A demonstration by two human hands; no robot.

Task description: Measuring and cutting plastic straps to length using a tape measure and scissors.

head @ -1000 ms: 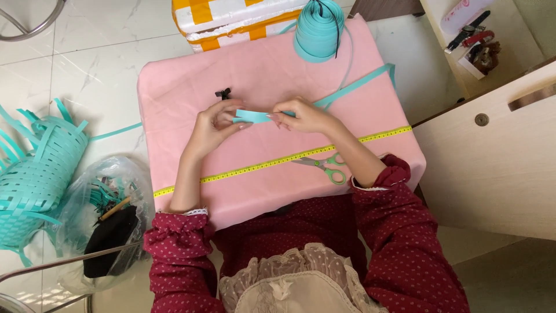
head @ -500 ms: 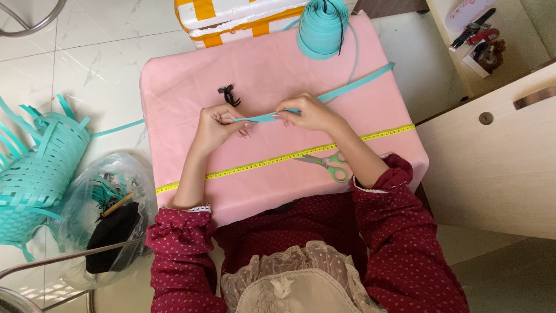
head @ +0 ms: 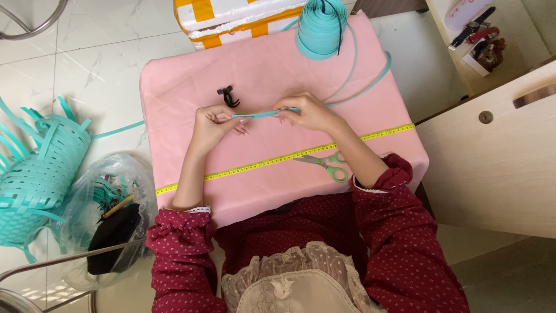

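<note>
In the head view, a counter covered by a smooth pink cloth (head: 191, 87) carries the work. Near its middle, the left hand (head: 211, 124) and the right hand (head: 310, 111) hold a short stretch of flat teal plastic strip (head: 263, 114) level between them. The left fingers (head: 240, 123) pinch the strip's free end; the right fingers (head: 285, 111) are closed on it further along. From the right hand the strip curves toward the right edge of the counter and back to a thick roll of the same teal strip (head: 321, 26) standing at the far edge.

A small black clip (head: 227, 97) lies on the cloth just beyond the left hand, not touching it. A yellow measuring tape (head: 260, 164) runs slantwise across the counter from the near left edge to the right edge, passing under the right forearm. A pair of scissors with green handles (head: 324, 164) lies beside that forearm, across the tape.

Beyond the far edge stands a white box with orange-yellow stripes (head: 231, 17). On the tiled floor to the left sit a half-woven teal strip basket (head: 37, 174) and a clear plastic bag (head: 110, 203) holding teal scraps and something black. To the right stands a pale wooden cabinet (head: 492, 168).
</note>
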